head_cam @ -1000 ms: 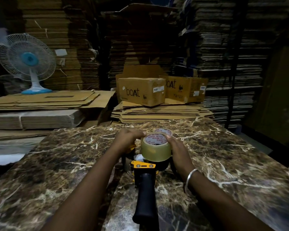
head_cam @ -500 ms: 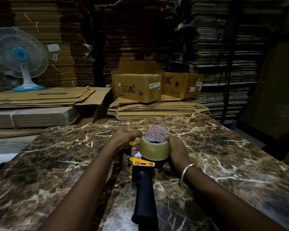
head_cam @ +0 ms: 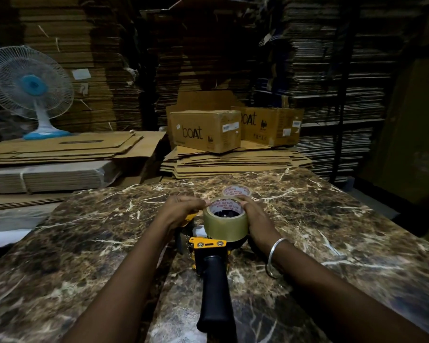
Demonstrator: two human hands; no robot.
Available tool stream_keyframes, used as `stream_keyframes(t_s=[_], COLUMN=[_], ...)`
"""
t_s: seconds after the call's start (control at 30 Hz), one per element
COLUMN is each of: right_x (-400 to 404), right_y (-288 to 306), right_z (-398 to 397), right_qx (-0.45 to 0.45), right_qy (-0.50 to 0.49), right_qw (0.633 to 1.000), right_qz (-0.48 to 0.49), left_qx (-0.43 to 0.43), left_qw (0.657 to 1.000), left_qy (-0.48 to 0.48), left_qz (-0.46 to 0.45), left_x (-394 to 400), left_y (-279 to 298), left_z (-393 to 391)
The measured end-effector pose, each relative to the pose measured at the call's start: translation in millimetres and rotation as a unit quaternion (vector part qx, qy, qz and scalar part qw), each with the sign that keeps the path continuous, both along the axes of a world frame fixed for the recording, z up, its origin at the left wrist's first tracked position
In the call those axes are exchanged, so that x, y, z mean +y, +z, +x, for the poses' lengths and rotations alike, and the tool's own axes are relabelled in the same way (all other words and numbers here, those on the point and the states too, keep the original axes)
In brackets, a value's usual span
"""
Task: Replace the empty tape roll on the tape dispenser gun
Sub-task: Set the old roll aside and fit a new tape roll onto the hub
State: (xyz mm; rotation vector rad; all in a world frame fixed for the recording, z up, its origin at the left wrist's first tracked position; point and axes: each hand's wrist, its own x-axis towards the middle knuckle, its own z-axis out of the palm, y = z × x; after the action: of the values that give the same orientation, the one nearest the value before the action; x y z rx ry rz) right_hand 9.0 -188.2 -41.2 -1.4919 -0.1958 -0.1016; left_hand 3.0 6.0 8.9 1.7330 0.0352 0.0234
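Observation:
A yellow and black tape dispenser gun (head_cam: pixel 209 246) lies on the marbled table (head_cam: pixel 320 219), its black handle (head_cam: pixel 216 293) pointing toward me. A full roll of clear brownish tape (head_cam: pixel 225 225) sits on the gun's hub, printed core facing up. My left hand (head_cam: pixel 181 211) grips the roll's left rim and covers the gun's front. My right hand (head_cam: pixel 254 219) clasps the roll's right side. Just beyond lies the empty tape roll (head_cam: pixel 237 190), a thin printed cardboard core, partly hidden by my right fingers.
Flattened cardboard stacks (head_cam: pixel 233 162) and two "boat" boxes (head_cam: pixel 206 131) lie past the table's far edge. A white and blue fan (head_cam: pixel 31 87) stands on a cardboard pile at the left. Tall cardboard stacks (head_cam: pixel 332 58) fill the back.
Both hands stay on the tape roll and gun. The roll sits slightly lower on the hub, and the camera has shifted a little.

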Motion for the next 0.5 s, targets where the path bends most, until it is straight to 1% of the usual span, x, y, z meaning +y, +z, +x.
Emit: stream_keyframes(t_s=[0.13,0.2,0.27,0.43,0.5], right_x=[-4.0,-5.6,-6.5,-5.3,-6.3], right_y=[0.1,-4.0,-6.6,-2.0,-0.2], right_z=[-0.4,-2.5,-5.4,-11.6,-15.0], right_qx=[0.005,-0.004,-0.009,-0.007,-0.002], right_qy=[0.015,0.024,0.01,-0.027,-0.04], right_qw=[0.999,0.996,0.99,0.982,0.967], right_qz=[-0.03,-0.087,-0.137,-0.185,-0.25], left_qx=[0.001,-0.005,-0.019,-0.024,-0.021], left_qw=[1.0,0.999,0.998,0.999,0.999], left_qy=[0.005,0.004,0.001,0.001,-0.006], left_qz=[0.011,0.041,0.052,0.041,0.023], left_x=[1.8,2.0,1.2,1.6,0.5], left_y=[-0.1,-2.8,-6.6,-10.4,-10.9], left_z=[-2.5,-4.1,-5.2,-3.5,-2.1])
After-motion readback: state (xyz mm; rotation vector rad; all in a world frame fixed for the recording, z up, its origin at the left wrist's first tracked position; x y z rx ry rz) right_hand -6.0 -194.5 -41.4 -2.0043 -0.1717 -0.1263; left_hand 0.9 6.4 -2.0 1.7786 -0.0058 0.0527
